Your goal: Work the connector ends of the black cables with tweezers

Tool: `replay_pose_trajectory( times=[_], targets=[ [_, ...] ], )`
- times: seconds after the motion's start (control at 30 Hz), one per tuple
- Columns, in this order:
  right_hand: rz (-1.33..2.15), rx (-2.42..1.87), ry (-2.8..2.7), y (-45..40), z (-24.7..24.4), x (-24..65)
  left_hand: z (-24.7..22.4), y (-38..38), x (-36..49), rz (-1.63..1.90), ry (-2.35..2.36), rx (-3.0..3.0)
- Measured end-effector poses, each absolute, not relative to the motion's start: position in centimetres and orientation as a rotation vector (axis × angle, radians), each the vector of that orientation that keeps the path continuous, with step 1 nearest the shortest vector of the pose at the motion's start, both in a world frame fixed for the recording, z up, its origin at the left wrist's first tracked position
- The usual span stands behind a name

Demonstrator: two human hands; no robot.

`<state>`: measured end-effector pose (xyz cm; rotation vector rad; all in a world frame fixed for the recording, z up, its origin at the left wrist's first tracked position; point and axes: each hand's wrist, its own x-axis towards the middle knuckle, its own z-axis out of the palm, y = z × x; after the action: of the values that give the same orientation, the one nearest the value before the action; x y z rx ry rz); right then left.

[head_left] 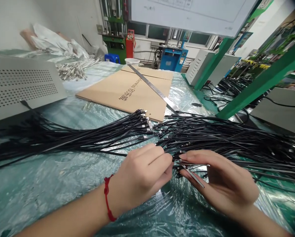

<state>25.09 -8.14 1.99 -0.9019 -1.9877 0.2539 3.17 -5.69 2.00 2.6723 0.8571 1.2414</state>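
Observation:
My left hand, wearing a red cord bracelet, is closed with its fingertips at a black cable end. The part inside its fingers is hidden. Facing it, my right hand pinches a small metal nail clipper, its two arms splayed towards the palm. The clipper's head is at the cable end, mostly covered by fingertips. Behind my hands, a bundle of black cables with metal plugs lies to the left. Another pile of black cables spreads to the right.
A flat cardboard sheet lies beyond the cables, with a steel ruler across it. Clear plastic film covers the green table. A perforated metal box stands left, and a green post rises on the right.

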Motion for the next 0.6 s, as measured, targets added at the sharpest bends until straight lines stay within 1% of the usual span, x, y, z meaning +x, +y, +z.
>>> replay_pose_trajectory(
  times=[0.6],
  targets=[
    [0.139,-0.933,-2.113,-8.18,2.34,24.73,2.10,-5.69,3.22,1.174,0.849,2.771]
  ],
)
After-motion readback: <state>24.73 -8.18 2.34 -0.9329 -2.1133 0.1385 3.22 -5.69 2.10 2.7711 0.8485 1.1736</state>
